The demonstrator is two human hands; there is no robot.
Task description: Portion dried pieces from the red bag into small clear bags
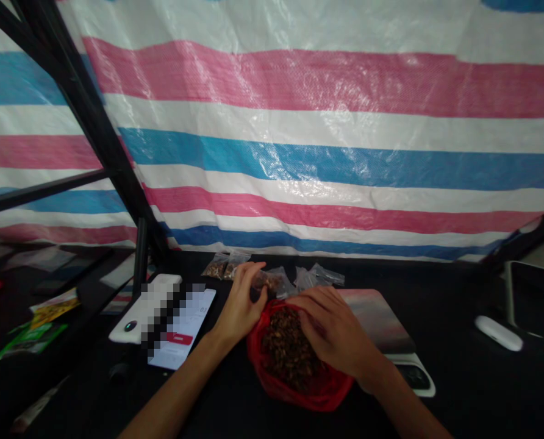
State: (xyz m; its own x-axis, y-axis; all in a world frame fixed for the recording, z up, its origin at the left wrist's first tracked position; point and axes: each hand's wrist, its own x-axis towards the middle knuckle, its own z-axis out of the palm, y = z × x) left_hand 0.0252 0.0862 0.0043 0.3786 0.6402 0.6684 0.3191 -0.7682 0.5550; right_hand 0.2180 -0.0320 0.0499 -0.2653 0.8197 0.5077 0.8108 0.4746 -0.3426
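Observation:
A red plastic bag [272, 384] stands with its mouth wide, filled with dry brown bits [290, 353] like small chips or dried plant pieces. My right hand [331, 329] lies over its right back rim, thumb on the inner side and curled fingers across the edge. Beyond the rim, my left hand [244, 302] reaches out with thumb and fingers apart. Between them sits a small clear bag [268, 281] of brown bits; whether they press on it is hard to see. Two similar filled bags [224, 267] lie just behind that hand.
Flat clear bags [318, 277] lie at the back. A kitchen scale [382, 317] is partly under my right forearm. Left are a lit phone [185, 329] and a white device [135, 317]; right, a white case [498, 333] and dark phone [537, 299]. A striped sheet [299, 140] hangs behind.

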